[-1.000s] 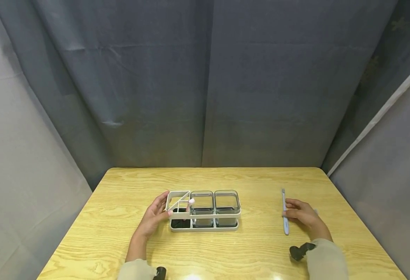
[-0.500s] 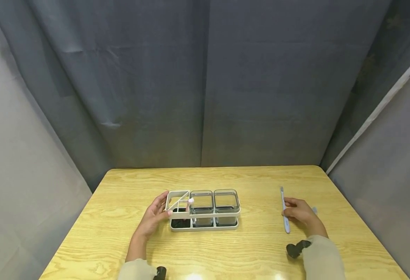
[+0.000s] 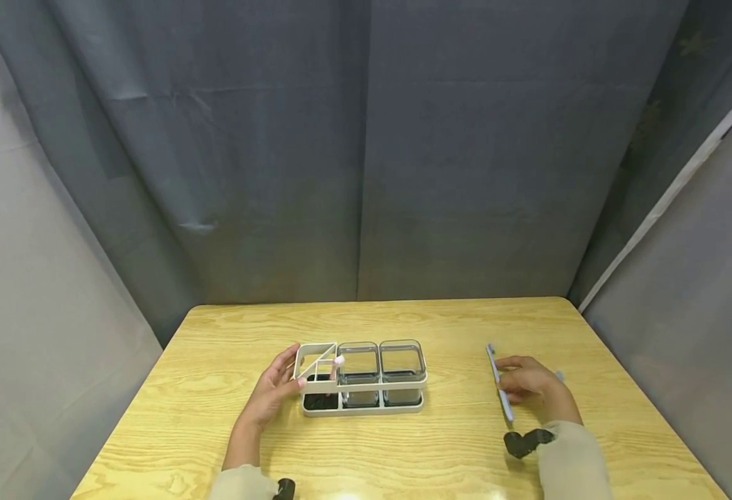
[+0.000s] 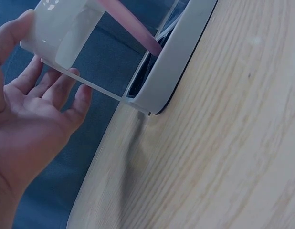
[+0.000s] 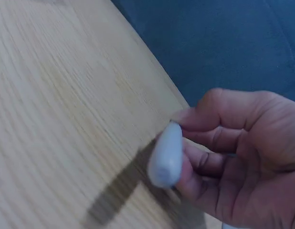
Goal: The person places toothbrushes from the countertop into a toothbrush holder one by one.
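A white toothbrush holder (image 3: 366, 410) stands left of centre on the table. Its left section has dividers, and two clear square cups (image 3: 401, 361) sit in the others. A pink toothbrush (image 4: 133, 26) stands in the divided section, its white head above the frame. My left hand (image 3: 270, 392) grips the holder's left end, thumb in front and fingers behind. On the right, my right hand (image 3: 531, 383) pinches a light blue toothbrush (image 3: 503, 399) between thumb and fingers; its handle end (image 5: 165, 160) faces the right wrist camera and casts a shadow on the wood.
A small light blue piece (image 3: 560, 376) shows beyond the right hand, mostly hidden by it. The wooden table (image 3: 460, 444) ends at a grey curtain (image 3: 266, 173) at the back, with pale cloth at both sides.
The right hand has lifted the blue toothbrush from the table and moved slightly left; the brush now slants, head toward the left. The left hand and holder stay as they were.
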`<state>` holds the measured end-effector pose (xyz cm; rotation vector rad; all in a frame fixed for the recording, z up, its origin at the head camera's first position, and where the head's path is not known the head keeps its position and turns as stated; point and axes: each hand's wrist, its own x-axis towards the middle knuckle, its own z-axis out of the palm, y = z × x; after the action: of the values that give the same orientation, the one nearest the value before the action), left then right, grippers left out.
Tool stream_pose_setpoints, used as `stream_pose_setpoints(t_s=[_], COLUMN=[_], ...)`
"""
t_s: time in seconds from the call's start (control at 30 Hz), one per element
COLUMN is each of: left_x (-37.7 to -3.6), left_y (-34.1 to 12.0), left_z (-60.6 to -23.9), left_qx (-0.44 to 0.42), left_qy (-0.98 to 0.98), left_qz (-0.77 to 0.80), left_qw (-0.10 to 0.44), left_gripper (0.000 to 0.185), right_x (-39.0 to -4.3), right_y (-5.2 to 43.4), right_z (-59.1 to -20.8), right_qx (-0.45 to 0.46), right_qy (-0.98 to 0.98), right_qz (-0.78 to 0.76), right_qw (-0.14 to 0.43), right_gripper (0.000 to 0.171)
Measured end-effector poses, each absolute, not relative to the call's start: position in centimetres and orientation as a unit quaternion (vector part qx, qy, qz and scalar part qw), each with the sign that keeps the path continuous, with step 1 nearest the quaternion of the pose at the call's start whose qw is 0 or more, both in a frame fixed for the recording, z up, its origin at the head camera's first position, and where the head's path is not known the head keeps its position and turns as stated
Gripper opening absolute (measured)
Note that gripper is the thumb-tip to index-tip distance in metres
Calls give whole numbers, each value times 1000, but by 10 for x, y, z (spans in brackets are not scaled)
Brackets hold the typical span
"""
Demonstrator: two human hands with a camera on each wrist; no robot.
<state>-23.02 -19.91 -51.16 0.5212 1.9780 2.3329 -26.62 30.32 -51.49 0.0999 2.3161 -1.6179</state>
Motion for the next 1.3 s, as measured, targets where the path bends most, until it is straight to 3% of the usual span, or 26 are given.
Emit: stream_pose_setpoints(t_s=[0.5, 0.97, 1.3], left_x=[-231, -230, -233], left_y=[-198, -200, -199], left_z=[-510, -508, -507], left_qx=[152, 147, 155], left_qy=[654, 667, 672], left_qz=[741, 730, 724], left_qw=[6, 2, 14], left_gripper=[68, 69, 68], right_x=[-255, -251, -245], right_y=[284, 257, 236], right_z=[-528, -501, -478], right_qx=[23, -43, -96], right_qy=[708, 697, 704], right_qz=[-695, -708, -702], right_qw=[126, 105, 51], right_gripper=[72, 73, 59])
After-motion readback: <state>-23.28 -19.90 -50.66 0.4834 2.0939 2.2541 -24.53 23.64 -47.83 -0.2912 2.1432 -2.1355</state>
